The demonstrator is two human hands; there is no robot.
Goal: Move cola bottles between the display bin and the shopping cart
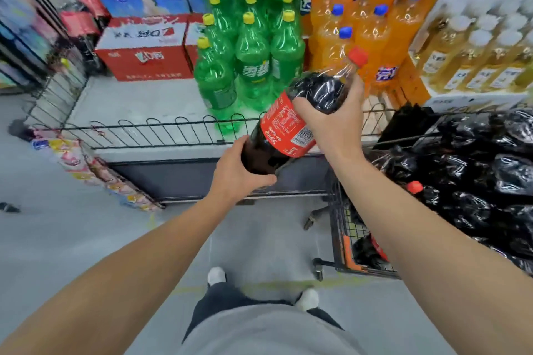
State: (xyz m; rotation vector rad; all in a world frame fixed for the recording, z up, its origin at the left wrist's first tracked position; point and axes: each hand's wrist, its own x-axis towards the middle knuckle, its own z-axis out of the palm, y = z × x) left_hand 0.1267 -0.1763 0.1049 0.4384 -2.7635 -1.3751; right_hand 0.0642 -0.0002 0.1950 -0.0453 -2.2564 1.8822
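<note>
Cola bottle (284,127) tilted btwn hands — left (240,174) base, right (336,121) shoulder.

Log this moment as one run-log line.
left hand: grips base of cola bottle | right hand: grips its upper body | bottle: tilted, cap up-right, over display bin rail | shopping cart: at right, holds cola bottles

Both bare forearms reach forward and slightly inward from the lower corners of the view, the hands raised in front of the body. The left hand (240,171) is lower and nearer, its back toward the camera, fingers curled under the base of a cola bottle (291,127), thumb along its side. The right hand (331,121) sits higher, wrist bent, fingers wrapped over the bottle's upper shoulder. Grey-clad torso, dark trousers and white shoes show below.
</note>
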